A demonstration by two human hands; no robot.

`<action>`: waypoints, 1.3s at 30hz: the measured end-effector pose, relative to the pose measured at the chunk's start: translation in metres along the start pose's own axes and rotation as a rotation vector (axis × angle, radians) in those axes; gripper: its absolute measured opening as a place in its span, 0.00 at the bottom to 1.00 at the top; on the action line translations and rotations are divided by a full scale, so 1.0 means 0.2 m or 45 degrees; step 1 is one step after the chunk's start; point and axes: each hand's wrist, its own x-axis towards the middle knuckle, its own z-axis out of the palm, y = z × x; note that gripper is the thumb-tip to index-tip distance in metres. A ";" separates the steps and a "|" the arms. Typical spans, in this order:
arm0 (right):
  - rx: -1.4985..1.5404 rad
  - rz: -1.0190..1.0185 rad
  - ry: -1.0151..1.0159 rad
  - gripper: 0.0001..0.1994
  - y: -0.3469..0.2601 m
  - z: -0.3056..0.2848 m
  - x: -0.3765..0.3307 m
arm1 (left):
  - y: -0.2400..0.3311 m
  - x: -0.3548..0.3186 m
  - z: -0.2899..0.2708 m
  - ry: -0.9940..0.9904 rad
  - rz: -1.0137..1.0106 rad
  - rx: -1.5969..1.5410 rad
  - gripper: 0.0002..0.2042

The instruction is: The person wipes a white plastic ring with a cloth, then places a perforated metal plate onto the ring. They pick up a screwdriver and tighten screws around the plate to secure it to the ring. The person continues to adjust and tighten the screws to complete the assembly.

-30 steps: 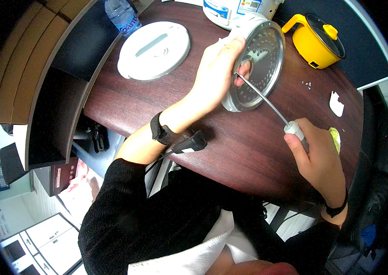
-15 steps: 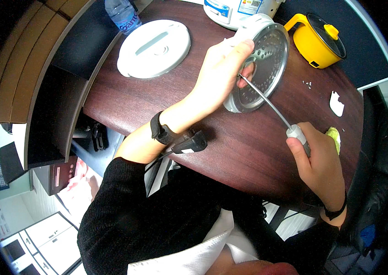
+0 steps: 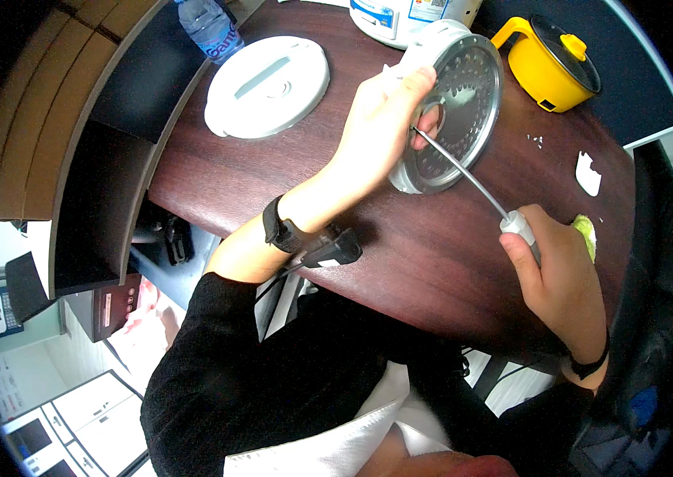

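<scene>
My left hand (image 3: 376, 127) grips a round appliance lid, tilted up off the table, with a white rim and a perforated metal plate (image 3: 471, 99) facing right. Some of its fingers show through the opening near the plate's middle. In my right hand (image 3: 567, 274) is a screwdriver (image 3: 470, 176) with a pale grey handle, its thumb lying along the handle. The long shaft points up and left, and its tip meets the lid beside my left fingers. What exactly the tip touches is too small to tell.
A white round cover (image 3: 305, 87) lies at the left beside a water bottle (image 3: 211, 32). Behind the lid stands a white appliance (image 3: 388, 20). To the right are a yellow pot (image 3: 543, 75), small white crumbs (image 3: 537, 143), a broken white piece (image 3: 587, 176) and a yellow-green item (image 3: 586, 232).
The view has shifted slightly. Both hands keep their grips, and the screwdriver tip stays at the same spot on the lid.
</scene>
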 end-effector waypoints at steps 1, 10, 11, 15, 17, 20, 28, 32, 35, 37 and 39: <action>-0.019 -0.007 0.000 0.10 -0.01 -0.01 0.01 | 0.01 0.00 0.01 0.020 -0.015 0.001 0.14; -0.058 -0.107 0.112 0.10 0.06 0.03 0.00 | 0.00 0.00 0.00 0.038 -0.028 -0.026 0.15; -0.036 -0.110 0.132 0.10 0.07 0.04 0.00 | 0.00 0.00 0.00 0.043 -0.021 -0.028 0.15; 0.456 0.191 -0.280 0.11 0.07 0.01 0.04 | 0.00 0.00 0.01 0.105 0.018 0.090 0.14; 0.671 0.263 -0.349 0.12 0.08 0.04 0.03 | 0.00 0.00 0.00 0.089 0.062 0.086 0.14; 1.063 0.457 -0.453 0.13 0.05 0.06 0.04 | 0.01 0.01 -0.01 0.104 0.038 0.137 0.14; 1.269 0.404 -0.488 0.15 0.07 0.10 0.03 | 0.00 0.01 -0.02 0.102 0.096 0.143 0.14; 1.307 0.426 -0.489 0.15 0.07 0.11 0.02 | 0.01 0.00 0.00 0.114 0.094 0.175 0.14; 1.363 0.413 -0.497 0.16 0.07 0.12 0.02 | -0.02 0.01 -0.02 0.087 0.137 0.188 0.14; 1.407 0.432 -0.513 0.16 0.08 0.12 0.01 | -0.01 0.01 -0.01 0.117 0.140 0.194 0.14; 1.447 0.448 -0.522 0.16 0.08 0.12 0.01 | -0.01 0.01 0.00 0.137 0.141 0.203 0.14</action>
